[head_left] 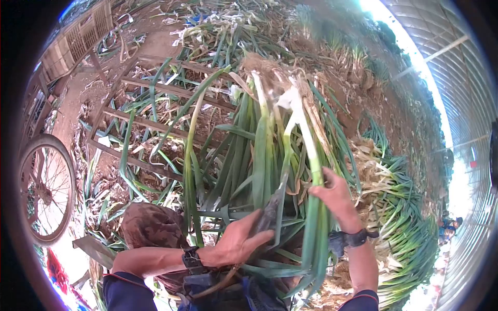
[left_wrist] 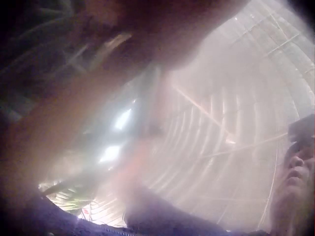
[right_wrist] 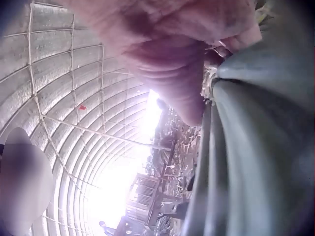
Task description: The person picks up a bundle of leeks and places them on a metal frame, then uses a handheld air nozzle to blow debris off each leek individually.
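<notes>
My right hand [head_left: 337, 197] pinches a large green onion [head_left: 306, 129] in the head view, thumb and finger around its green part just below the white stem. Its long leaves hang down below the hand; the right wrist view shows these broad leaves [right_wrist: 256, 147] close beside my palm. To the left, my left hand [head_left: 238, 238] holds a dark, tapering, blade-like piece [head_left: 268, 212] between thumb and fingers, its tip pointing up toward the onion stems; what it is, I cannot tell. A bunch of more green onions [head_left: 259, 150] stands behind, roots upward. The left wrist view is mostly blurred.
A wooden slatted frame [head_left: 161, 127] lies at left among loose leaves. Beyond it are a bicycle-type wheel [head_left: 46, 189] and a crate [head_left: 78, 39]. At right, a long pile of green onions [head_left: 404, 207] lines the ground. Near my left arm is a camouflage-covered shape [head_left: 153, 225].
</notes>
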The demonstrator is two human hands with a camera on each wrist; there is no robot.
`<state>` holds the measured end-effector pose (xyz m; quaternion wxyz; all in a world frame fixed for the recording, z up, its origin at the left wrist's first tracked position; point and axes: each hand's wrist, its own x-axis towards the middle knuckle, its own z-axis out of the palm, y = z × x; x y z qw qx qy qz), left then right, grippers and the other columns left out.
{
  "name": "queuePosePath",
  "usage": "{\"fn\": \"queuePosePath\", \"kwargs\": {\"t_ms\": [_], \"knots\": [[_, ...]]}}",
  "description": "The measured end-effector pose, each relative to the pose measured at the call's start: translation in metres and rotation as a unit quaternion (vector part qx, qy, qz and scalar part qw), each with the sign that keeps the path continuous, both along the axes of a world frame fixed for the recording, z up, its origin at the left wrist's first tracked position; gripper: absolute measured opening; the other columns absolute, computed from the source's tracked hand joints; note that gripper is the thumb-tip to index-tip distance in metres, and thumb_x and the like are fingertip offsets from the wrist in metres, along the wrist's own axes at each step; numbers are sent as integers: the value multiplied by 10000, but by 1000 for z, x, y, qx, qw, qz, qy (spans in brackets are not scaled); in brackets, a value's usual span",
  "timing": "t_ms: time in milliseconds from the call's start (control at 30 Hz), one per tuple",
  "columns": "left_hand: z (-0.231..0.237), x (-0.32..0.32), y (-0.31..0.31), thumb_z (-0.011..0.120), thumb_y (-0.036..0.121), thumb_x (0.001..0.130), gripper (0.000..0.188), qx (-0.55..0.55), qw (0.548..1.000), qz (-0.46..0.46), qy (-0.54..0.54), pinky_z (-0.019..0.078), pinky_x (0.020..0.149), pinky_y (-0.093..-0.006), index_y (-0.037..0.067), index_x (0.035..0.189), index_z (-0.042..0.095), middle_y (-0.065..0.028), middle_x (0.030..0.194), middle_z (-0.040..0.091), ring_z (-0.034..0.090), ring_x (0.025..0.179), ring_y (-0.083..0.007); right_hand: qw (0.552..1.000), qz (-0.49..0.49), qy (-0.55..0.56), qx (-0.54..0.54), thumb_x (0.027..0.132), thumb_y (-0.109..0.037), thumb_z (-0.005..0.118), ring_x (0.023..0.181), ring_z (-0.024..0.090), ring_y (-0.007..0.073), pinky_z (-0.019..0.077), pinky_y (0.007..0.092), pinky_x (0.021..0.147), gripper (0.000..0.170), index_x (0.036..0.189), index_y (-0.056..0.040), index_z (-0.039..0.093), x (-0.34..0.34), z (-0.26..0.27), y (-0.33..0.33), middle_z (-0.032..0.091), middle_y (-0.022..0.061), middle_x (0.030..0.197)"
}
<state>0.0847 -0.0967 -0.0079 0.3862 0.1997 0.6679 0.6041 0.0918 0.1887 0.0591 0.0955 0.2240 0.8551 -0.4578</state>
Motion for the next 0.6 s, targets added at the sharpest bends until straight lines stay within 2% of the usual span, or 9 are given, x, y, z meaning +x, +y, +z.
{"fn": "queuePosePath", "kwargs": {"t_ms": [100, 167, 200, 233, 267, 333, 433, 567, 600], "knots": [[-5, -27, 1, 685, 428, 958, 760, 13, 987, -91, 132, 513, 939, -390, -81, 1462, 431, -265, 1184, 663, 657, 1064, -262, 990, -34, 130, -50, 827, -166, 754, 927, 673, 133, 556, 261, 790, 751, 1470, 97, 468, -24, 63, -28, 699, 125, 1153], [-1, -54, -1, 715, 380, 944, 737, 10, 988, -8, 153, 514, 952, -385, -75, 1457, 443, -233, 1220, 665, 649, 1070, -235, 976, 1, 206, -75, 814, -155, 746, 917, 670, 128, 560, 252, 788, 781, 1488, 98, 445, -42, 99, -51, 687, 125, 1159], [9, -73, -7, 731, 304, 943, 698, 10, 998, 42, 50, 511, 977, -373, -63, 1466, 451, -195, 1263, 666, 631, 1111, -209, 968, 13, 236, -79, 806, -150, 745, 914, 670, 123, 562, 245, 790, 786, 1492, 90, 446, -50, 112, -61, 683, 119, 1156], [13, -88, -12, 734, 244, 947, 677, 45, 987, 133, 73, 524, 936, -343, -56, 1482, 447, -136, 1217, 667, 625, 1054, -180, 961, 23, 264, -75, 800, -144, 743, 898, 673, 126, 568, 250, 789, 788, 1495, 82, 447, -58, 125, -77, 678, 117, 1154], [8, -99, -15, 686, 239, 956, 527, 116, 965, 220, 78, 544, 842, -338, -17, 1391, 535, -125, 1120, 708, 642, 952, -153, 953, 33, 291, -72, 795, -137, 741, 883, 676, 130, 573, 255, 789, 790, 1497, 75, 449, -67, 134, -95, 672, 114, 1152], [30, -123, -39, 723, 306, 960, 680, 89, 950, 278, 108, 461, 648, -243, -29, 1498, 476, 3, 917, 623, 543, 773, -78, 950, 53, 300, -68, 792, -141, 747, 857, 678, 132, 581, 264, 769, 798, 1502, 65, 446, -86, 138, -121, 675, 109, 1138], [23, -143, -63, 719, 308, 958, 529, 65, 916, 385, 98, 397, 586, -237, -9, 1364, 597, 34, 825, 570, 491, 704, -64, 946, 119, 284, -104, 808, -187, 761, 815, 664, 124, 571, 267, 704, 790, 1505, 25, 456, -113, 122, -164, 663, 65, 1035], [19, -154, -90, 700, 317, 959, 446, 61, 862, 488, 122, 378, 605, -234, -6, 1262, 648, 38, 823, 575, 479, 709, -62, 951, 134, 269, -73, 841, -175, 761, 758, 670, 113, 579, 269, 654, 657, 1440, -30, 533, -156, 17, -203, 666, 47, 922], [26, -153, -93, 700, 313, 957, 452, 47, 856, 500, 123, 390, 619, -236, -10, 1268, 645, 33, 832, 577, 486, 718, -69, 964, 106, 238, -46, 773, -176, 765, 862, 696, 358, 561, 430, 806, 564, 1267, 20, 578, -164, -8, -215, 680, 194, 966]]}}
